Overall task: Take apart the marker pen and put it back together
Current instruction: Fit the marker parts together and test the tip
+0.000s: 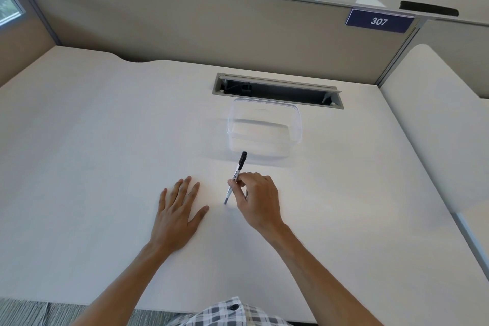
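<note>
White and plain, the desk (92, 153) fills most of the view, with a beige partition wall (185, 29) behind it that carries a blue plate marked 307 (379, 21). I take the clear plastic container (264, 127) as landmark. It stands near the middle of the desk, and just behind it a cable slot (277, 91) is cut into the surface.

The marker pen (235, 177) is just in front of the container. Its black cap points toward the container and almost reaches the container's near wall, while the grey lower end comes down toward the desk; I cannot tell if that end touches the surface. The right hand (258, 202) pinches the white barrel near its middle, with the fingertips curled around it. The left hand (177, 216) lies flat on the desk in front of the container and to the left of the pen, fingers straight and a little spread, holding nothing.

The pen looks whole, with the cap on, so I judge that the taking apart is not yet begun and the step in hand is only the picking up. The next move probably calls for the left hand to rise and take the cap or the barrel, so that both hands can pull in a straight line. The container may serve for the loose parts, but this is only a guess.
</note>
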The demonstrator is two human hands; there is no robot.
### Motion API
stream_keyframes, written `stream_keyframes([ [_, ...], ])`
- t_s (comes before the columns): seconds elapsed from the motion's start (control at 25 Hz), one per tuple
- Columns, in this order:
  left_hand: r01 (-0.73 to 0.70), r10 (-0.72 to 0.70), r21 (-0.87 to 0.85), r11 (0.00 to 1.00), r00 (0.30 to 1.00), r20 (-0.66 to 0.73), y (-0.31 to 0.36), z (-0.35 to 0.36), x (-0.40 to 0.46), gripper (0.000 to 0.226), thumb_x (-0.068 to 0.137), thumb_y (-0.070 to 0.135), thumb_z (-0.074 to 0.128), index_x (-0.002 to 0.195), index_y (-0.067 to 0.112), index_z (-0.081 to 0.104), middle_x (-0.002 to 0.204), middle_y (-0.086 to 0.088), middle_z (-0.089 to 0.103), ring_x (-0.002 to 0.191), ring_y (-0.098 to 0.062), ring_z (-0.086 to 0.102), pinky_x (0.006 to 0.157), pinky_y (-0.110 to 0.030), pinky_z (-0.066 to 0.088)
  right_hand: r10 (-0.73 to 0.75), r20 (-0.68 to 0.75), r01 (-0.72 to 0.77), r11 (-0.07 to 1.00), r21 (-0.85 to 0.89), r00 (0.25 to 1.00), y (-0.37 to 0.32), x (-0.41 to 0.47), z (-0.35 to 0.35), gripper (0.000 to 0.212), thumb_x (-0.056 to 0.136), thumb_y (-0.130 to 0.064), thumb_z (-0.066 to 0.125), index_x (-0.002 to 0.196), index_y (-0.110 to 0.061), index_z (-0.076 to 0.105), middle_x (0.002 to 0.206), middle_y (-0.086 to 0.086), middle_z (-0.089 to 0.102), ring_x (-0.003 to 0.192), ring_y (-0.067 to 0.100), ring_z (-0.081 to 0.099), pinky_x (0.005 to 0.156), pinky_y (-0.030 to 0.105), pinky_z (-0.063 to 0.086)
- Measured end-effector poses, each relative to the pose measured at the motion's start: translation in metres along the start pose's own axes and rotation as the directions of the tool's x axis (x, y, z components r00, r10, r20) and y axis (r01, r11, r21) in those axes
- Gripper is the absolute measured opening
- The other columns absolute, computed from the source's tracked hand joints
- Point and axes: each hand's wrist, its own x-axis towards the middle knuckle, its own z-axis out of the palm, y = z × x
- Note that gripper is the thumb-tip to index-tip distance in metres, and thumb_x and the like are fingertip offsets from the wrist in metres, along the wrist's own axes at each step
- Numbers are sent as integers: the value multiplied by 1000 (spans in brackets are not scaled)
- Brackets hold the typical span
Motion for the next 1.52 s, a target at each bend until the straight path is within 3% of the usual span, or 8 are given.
stream_keyframes([
  [0.52,2,-2,2,1000,1000,3,0,-1,0,72,90,66,12,152,28,17,162,4,8,149,-15,2,121,-44,2,14,2,-14,1000,-2,1000,0,41,-27,23,96,-29,62,81,-13,69,75,-4,71,75,21,64,80,33,43],
  [1.0,0,0,8,1000,1000,25,-1,-1,1,72,90,67,11,153,30,12,162,4,5,149,-13,-2,121,-43,0,-4,-97,10,998,61,995,-9,55,-45,24,97,-30,62,80,-14,67,77,-6,73,71,13,63,75,31,43],
  [1.16,6,-6,-5,1000,1000,24,2,-5,2,81,86,71,5,151,26,22,162,1,12,149,-17,5,120,-43,3,3,1,-3,998,61,1000,-8,43,-50,28,96,-35,61,77,-15,65,75,-9,72,65,12,63,68,30,47],
  [1.24,9,-9,-32,999,1000,-13,8,-10,2,84,86,72,6,146,21,37,158,-3,28,147,-22,20,119,-44,13,31,105,-33,999,20,994,-4,34,-49,29,95,-39,61,79,-17,67,75,-9,74,70,12,67,69,30,50],
  [1.32,-19,16,-43,999,996,-91,17,-18,0,72,90,65,21,138,18,48,149,-5,44,140,-24,36,115,-43,25,86,200,-82,996,-26,976,-1,26,-48,30,95,-44,59,83,-19,68,77,-8,75,74,14,69,72,32,52],
  [1.52,-159,106,-125,979,931,-349,41,-38,-3,47,92,41,50,132,16,52,136,-3,57,128,-22,50,103,-33,38,167,261,-161,986,-43,951,0,11,-47,27,95,-46,58,86,-23,69,72,-8,73,70,15,65,68,31,50],
])
